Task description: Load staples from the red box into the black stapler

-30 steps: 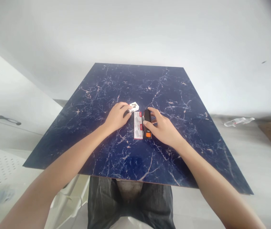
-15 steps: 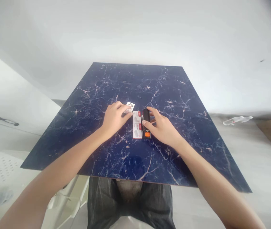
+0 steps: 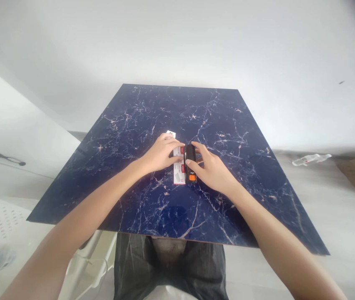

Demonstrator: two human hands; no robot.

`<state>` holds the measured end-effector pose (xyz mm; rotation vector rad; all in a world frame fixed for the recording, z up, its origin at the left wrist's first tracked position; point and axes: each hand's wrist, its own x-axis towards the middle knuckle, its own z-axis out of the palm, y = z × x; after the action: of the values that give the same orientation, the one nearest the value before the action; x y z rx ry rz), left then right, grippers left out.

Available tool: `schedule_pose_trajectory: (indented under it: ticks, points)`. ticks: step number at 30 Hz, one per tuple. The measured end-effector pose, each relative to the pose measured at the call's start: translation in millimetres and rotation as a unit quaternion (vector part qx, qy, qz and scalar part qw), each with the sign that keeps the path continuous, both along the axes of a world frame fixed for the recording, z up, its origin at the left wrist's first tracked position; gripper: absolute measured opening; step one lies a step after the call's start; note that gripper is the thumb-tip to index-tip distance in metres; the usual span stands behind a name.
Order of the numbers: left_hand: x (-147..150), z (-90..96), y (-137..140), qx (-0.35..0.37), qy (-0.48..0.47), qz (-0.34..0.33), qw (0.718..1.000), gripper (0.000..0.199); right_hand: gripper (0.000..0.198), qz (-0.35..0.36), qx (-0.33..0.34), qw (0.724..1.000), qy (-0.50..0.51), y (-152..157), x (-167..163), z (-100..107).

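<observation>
In the head view, a black tool (image 3: 190,171) with an orange patch lies on a blue table (image 3: 164,216). The right hand (image 3: 213,168) holds it, thumb on one side and fingers on the other. Just left of the black tool are red and white boxes (image 3: 179,179). The left hand (image 3: 160,155), also left of the tool, reaches over them; I can't tell if it grips one. A white card (image 3: 171,133) peeks out past that hand, up and left of the tool.
</observation>
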<state>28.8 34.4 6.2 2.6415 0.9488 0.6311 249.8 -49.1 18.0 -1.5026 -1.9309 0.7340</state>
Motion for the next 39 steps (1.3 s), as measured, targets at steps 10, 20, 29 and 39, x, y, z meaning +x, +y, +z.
schedule_pose_trajectory:
  ticks: [10,20,29,39]
  points:
    - [-10.9,18.1,-24.8,-0.218,-0.12,0.06,0.967,0.023,0.063,0.001,0.002,1.0,0.0,1.2,0.3,0.3]
    - [-16.1,11.4,-62.0,-0.14,0.034,-0.016,0.989,0.061,0.064,0.001,0.009,1.0,-0.003,1.2,1.5,-0.9]
    - [0.2,9.9,-60.4,-0.104,0.046,0.035,0.993,0.047,0.064,-0.003,0.013,1.0,-0.002,0.2,0.8,-0.2]
    - [3.5,7.3,-61.5,-0.104,0.055,0.048,0.992,0.049,0.063,-0.003,0.021,1.0,-0.001,0.2,1.4,-1.9]
